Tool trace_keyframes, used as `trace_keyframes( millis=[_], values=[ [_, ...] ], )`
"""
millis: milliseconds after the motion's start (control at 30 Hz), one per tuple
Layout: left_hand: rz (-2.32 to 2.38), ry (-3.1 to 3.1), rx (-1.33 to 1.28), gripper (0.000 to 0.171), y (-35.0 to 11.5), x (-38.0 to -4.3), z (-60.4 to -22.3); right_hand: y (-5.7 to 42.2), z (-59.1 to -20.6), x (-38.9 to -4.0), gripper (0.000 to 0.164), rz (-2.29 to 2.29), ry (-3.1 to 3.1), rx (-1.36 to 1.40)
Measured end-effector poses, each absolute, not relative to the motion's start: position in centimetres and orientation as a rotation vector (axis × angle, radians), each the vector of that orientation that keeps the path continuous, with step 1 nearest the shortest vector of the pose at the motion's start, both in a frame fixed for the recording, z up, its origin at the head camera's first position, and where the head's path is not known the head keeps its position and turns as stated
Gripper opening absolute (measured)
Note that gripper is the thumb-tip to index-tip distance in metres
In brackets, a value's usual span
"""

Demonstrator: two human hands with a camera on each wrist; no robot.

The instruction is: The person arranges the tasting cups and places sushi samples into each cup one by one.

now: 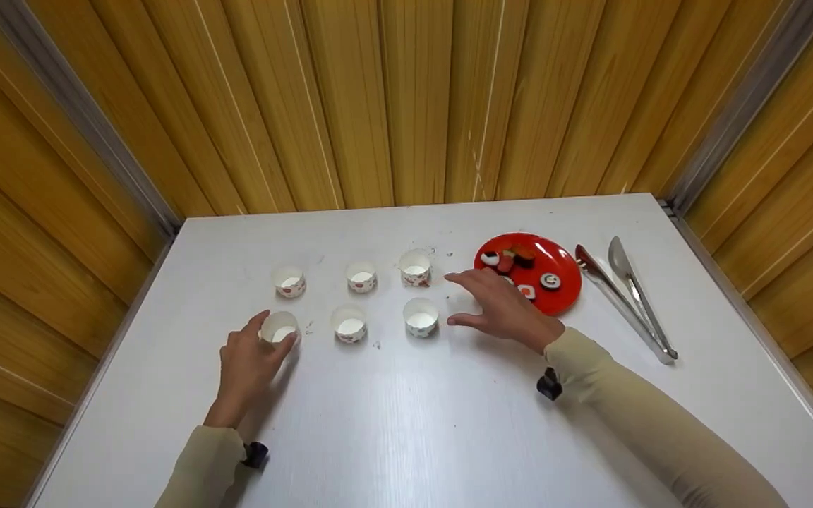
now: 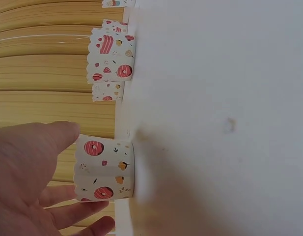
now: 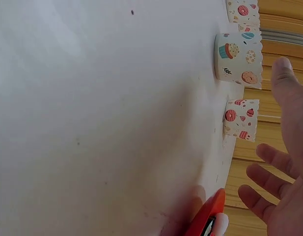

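Note:
Several white paper baking cups with printed sweets stand upright in two rows on the table. My left hand (image 1: 248, 360) holds the front-left paper cup (image 2: 106, 169) between thumb and fingers, and the cup's base is on or very near the tabletop. My right hand (image 1: 509, 310) hovers with its fingers apart and holds nothing. It is between the front-right cup (image 1: 420, 321) and a red plate (image 1: 565, 296), partly covering the plate in the head view. On that plate lie several sushi pieces, among them a round roll (image 1: 550, 281); some are hidden by the hand.
Metal tongs (image 1: 636, 296) lie on the white table (image 1: 406, 423), right of the plate. Three cups form the back row, including the back-left cup (image 1: 289, 282). A front-middle cup (image 1: 348, 326) stands between the hands. Yellow wood-patterned walls (image 1: 413, 106) enclose the table's back and sides.

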State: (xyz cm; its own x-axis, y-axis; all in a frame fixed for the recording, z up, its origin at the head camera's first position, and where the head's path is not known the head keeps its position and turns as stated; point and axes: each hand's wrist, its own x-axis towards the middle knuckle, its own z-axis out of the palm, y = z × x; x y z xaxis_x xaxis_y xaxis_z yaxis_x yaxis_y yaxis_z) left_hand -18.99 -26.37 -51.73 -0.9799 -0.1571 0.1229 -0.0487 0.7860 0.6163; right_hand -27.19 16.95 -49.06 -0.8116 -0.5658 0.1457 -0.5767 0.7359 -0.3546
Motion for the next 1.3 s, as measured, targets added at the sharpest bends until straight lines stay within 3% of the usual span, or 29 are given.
trace_keyframes(
  millis=[867,1300],
  values=[
    [-1.055,-2.791,0.179,0.068,-26.8,-19.5,-51.9,27.2,-48.0,-27.9,0.068,0.443,-2.747,0.713],
    [-1.088,-2.775,0.189,0.066,-26.8,-19.3,-51.8,34.5,-48.9,-27.0,0.082,0.274,-2.981,0.352]
  ],
)
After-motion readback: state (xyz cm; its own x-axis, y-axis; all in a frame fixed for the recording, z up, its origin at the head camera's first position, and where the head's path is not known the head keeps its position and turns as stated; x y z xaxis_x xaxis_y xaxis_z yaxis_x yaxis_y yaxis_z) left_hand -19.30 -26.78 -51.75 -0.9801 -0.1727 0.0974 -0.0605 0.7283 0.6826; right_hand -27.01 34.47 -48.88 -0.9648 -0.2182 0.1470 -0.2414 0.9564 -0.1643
